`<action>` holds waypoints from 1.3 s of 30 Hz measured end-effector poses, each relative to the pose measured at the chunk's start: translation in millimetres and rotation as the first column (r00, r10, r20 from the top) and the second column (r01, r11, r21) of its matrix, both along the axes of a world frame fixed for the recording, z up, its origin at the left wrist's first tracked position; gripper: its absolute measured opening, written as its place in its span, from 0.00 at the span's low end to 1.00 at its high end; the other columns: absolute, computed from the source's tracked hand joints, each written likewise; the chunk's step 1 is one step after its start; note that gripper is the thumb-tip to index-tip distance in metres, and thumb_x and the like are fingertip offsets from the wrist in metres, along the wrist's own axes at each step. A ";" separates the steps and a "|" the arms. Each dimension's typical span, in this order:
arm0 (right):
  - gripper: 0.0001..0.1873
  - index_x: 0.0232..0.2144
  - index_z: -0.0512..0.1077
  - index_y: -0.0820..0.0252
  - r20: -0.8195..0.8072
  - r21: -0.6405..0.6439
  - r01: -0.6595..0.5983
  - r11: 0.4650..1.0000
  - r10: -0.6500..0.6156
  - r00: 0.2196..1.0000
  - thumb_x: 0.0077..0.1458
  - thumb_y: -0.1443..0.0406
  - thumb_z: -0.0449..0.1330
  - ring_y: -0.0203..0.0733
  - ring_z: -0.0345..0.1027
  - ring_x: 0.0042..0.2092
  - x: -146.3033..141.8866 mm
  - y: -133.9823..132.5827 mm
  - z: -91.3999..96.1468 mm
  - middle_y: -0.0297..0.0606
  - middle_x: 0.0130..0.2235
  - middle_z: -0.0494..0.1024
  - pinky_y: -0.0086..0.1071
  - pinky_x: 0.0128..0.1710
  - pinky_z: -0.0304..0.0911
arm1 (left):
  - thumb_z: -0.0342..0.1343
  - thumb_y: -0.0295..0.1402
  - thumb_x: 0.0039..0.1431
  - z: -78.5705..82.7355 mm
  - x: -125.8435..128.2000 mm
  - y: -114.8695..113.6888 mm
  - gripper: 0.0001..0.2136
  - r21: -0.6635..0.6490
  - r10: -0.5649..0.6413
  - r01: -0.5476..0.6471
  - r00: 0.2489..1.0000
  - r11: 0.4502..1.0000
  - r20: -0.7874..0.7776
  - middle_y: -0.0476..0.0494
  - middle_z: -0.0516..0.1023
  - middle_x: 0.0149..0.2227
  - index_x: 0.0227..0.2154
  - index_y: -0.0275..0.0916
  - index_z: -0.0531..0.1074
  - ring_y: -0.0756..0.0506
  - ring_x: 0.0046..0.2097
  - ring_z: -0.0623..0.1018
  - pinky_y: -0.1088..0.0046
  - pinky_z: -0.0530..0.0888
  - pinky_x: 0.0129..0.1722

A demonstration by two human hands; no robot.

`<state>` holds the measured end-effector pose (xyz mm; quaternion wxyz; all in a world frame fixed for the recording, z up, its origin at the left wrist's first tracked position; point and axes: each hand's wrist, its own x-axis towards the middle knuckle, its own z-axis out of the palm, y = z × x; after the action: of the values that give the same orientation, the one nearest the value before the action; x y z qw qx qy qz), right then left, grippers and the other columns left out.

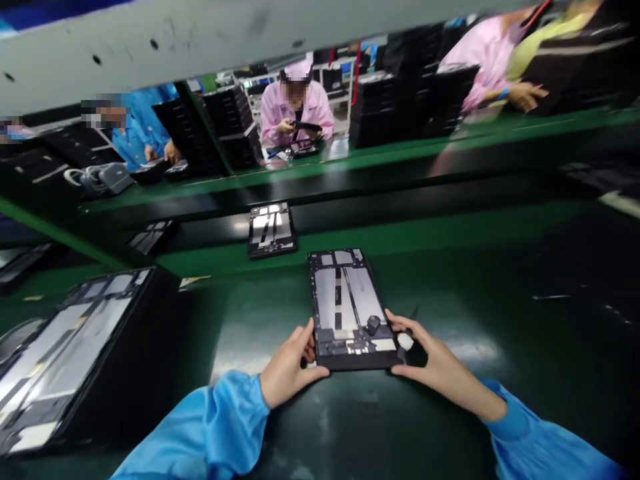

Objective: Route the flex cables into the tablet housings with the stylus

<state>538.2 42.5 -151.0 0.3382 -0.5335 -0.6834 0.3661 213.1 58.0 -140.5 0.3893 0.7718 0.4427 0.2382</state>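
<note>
A tablet with its inner parts exposed point(325, 297) lies in a black tray over the green bench, in the middle of the view. Its silver-grey battery panels and dark flat cables face up. My left hand point(293, 363) grips the lower left corner, thumb along the front edge. On the opposite side my right hand point(435, 360) holds the lower right edge between thumb and fingers. A small black block point(373, 325) rests on the tablet's lower right part. Beside my right palm is a small white-topped object point(405, 341); whether that hand touches it I cannot tell.
To the left stands a black stack topped by another opened tablet point(100, 320). A further tablet point(271, 228) sits beyond the bench's far edge. Across the line, a person in pink point(297, 110) works among stacks of black trays point(393, 107). A grey beam point(210, 40) crosses overhead.
</note>
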 end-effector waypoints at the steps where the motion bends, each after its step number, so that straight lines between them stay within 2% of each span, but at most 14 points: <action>1: 0.36 0.58 0.65 0.51 0.002 -0.012 -0.006 1.000 0.006 1.000 0.47 0.60 0.70 0.54 0.72 0.53 -6.9 -7.3 -1.7 0.43 0.59 0.72 0.45 0.51 0.70 | 0.64 0.29 0.56 1.4 -9.5 -15.2 0.42 0.036 -0.002 0.004 1.000 0.999 -0.030 0.49 0.68 0.40 0.68 0.50 0.46 0.51 0.35 0.73 0.73 0.77 0.38; 3: 0.28 0.52 0.70 0.50 -0.002 -0.003 0.009 1.000 -0.009 1.000 0.48 0.59 0.69 0.54 0.75 0.49 -18.4 -15.7 -6.9 0.42 0.58 0.73 0.44 0.46 0.73 | 0.60 0.30 0.60 2.5 -21.3 -36.1 0.38 0.087 0.031 -0.023 0.995 0.996 -0.099 0.48 0.69 0.40 0.68 0.51 0.46 0.50 0.36 0.73 0.73 0.77 0.37; 6: 0.17 0.43 0.75 0.50 0.003 0.070 0.063 0.996 -0.063 0.998 0.50 0.56 0.67 0.55 0.78 0.44 -29.5 -20.3 -12.0 0.41 0.54 0.77 0.45 0.40 0.75 | 0.58 0.33 0.63 3.4 -28.3 -46.7 0.34 0.144 0.091 -0.067 0.981 0.987 -0.170 0.46 0.71 0.41 0.67 0.48 0.48 0.49 0.37 0.74 0.72 0.77 0.37; 9: 0.17 0.44 0.75 0.50 0.019 0.119 0.130 0.984 -0.133 0.991 0.53 0.53 0.65 0.56 0.78 0.42 -35.4 -25.6 -6.9 0.41 0.52 0.79 0.46 0.37 0.76 | 0.58 0.39 0.62 10.1 -30.3 -45.4 0.31 0.255 0.118 -0.049 0.958 0.966 -0.262 0.42 0.73 0.45 0.65 0.44 0.54 0.44 0.43 0.76 0.65 0.78 0.42; 12: 0.18 0.47 0.73 0.51 -0.002 0.195 0.181 0.964 -0.184 0.983 0.55 0.55 0.65 0.57 0.76 0.47 -46.9 -31.6 6.7 0.41 0.52 0.79 0.49 0.45 0.74 | 0.57 0.45 0.62 20.2 -27.4 -42.1 0.25 0.348 0.153 -0.050 0.949 0.936 -0.275 0.40 0.75 0.47 0.59 0.42 0.64 0.42 0.47 0.76 0.63 0.77 0.44; 15: 0.13 0.48 0.73 0.51 -0.026 0.276 0.041 0.960 -0.035 0.999 0.60 0.62 0.62 0.54 0.74 0.51 -72.1 -30.6 20.4 0.40 0.50 0.79 0.46 0.50 0.71 | 0.53 0.42 0.66 24.7 -19.2 -38.0 0.15 0.392 0.126 -0.038 0.971 0.919 -0.203 0.43 0.77 0.43 0.50 0.42 0.71 0.44 0.43 0.77 0.67 0.76 0.42; 17: 0.13 0.48 0.74 0.51 0.001 0.283 -0.123 0.951 0.128 0.992 0.62 0.67 0.59 0.51 0.74 0.49 -93.0 -25.3 26.3 0.40 0.47 0.80 0.44 0.48 0.71 | 0.51 0.39 0.68 23.7 -13.8 -35.2 0.10 0.398 0.088 -0.019 0.984 0.917 -0.157 0.45 0.78 0.38 0.43 0.41 0.74 0.46 0.40 0.77 0.70 0.75 0.40; 19: 0.13 0.46 0.74 0.53 0.038 0.252 -0.240 0.938 0.238 0.970 0.61 0.71 0.57 0.49 0.75 0.44 -111.2 -18.8 29.3 0.40 0.43 0.80 0.41 0.43 0.72 | 0.51 0.37 0.68 21.3 -10.7 -33.9 0.10 0.375 0.069 -0.023 0.991 0.927 -0.111 0.46 0.78 0.35 0.38 0.41 0.76 0.47 0.38 0.77 0.71 0.74 0.38; 23: 0.10 0.39 0.73 0.56 0.013 0.179 -0.295 0.939 0.297 0.955 0.60 0.74 0.56 0.45 0.72 0.37 -127.1 -12.0 29.5 0.38 0.35 0.78 0.36 0.36 0.68 | 0.53 0.39 0.67 18.3 -8.8 -37.0 0.10 0.310 0.089 -0.069 0.995 0.948 -0.050 0.46 0.77 0.33 0.35 0.41 0.77 0.47 0.36 0.76 0.72 0.73 0.36; 26: 0.12 0.42 0.71 0.56 -0.050 0.146 -0.293 0.945 0.303 0.952 0.60 0.76 0.55 0.45 0.71 0.40 -125.8 -13.8 27.9 0.38 0.38 0.77 0.35 0.39 0.67 | 0.53 0.38 0.67 17.6 -6.5 -41.1 0.10 0.304 0.109 -0.087 0.993 0.949 -0.056 0.46 0.75 0.32 0.34 0.41 0.76 0.48 0.36 0.75 0.73 0.72 0.35; 29: 0.18 0.45 0.69 0.55 -0.019 0.166 -0.303 0.938 0.310 0.950 0.59 0.78 0.51 0.46 0.69 0.40 -124.6 -16.5 25.9 0.38 0.37 0.75 0.37 0.39 0.66 | 0.53 0.36 0.67 16.8 -5.6 -44.9 0.09 0.368 0.119 -0.070 0.987 0.927 -0.111 0.47 0.74 0.32 0.35 0.41 0.76 0.49 0.36 0.75 0.75 0.72 0.34; 33: 0.22 0.48 0.67 0.56 0.085 0.232 -0.341 0.911 0.331 0.940 0.57 0.80 0.49 0.48 0.66 0.40 -125.8 -17.2 22.6 0.41 0.39 0.74 0.40 0.39 0.66 | 0.49 0.30 0.69 16.2 -12.4 -51.3 0.09 0.598 0.124 0.105 0.936 0.795 -0.329 0.45 0.75 0.36 0.45 0.41 0.74 0.48 0.35 0.73 0.74 0.71 0.33; 35: 0.25 0.50 0.66 0.56 0.092 0.241 -0.356 0.903 0.344 0.934 0.56 0.81 0.49 0.49 0.66 0.41 -125.7 -16.9 20.8 0.41 0.41 0.74 0.41 0.40 0.66 | 0.47 0.28 0.69 16.4 -17.3 -53.8 0.12 0.634 0.114 0.188 0.908 0.750 -0.404 0.43 0.76 0.41 0.51 0.41 0.71 0.47 0.37 0.74 0.72 0.72 0.35; 39: 0.28 0.53 0.65 0.53 0.067 0.225 -0.351 0.909 0.345 0.936 0.55 0.81 0.50 0.49 0.66 0.41 -124.8 -16.7 17.7 0.40 0.40 0.74 0.41 0.40 0.67 | 0.51 0.29 0.68 16.5 -22.7 -54.7 0.13 0.631 0.108 0.142 0.934 0.763 -0.341 0.43 0.77 0.42 0.53 0.40 0.69 0.47 0.39 0.74 0.72 0.73 0.37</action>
<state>413.4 25.9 -133.3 0.3192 -0.3642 -0.8100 0.3308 190.5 3.3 -124.1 0.0146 0.8924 0.3892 0.2281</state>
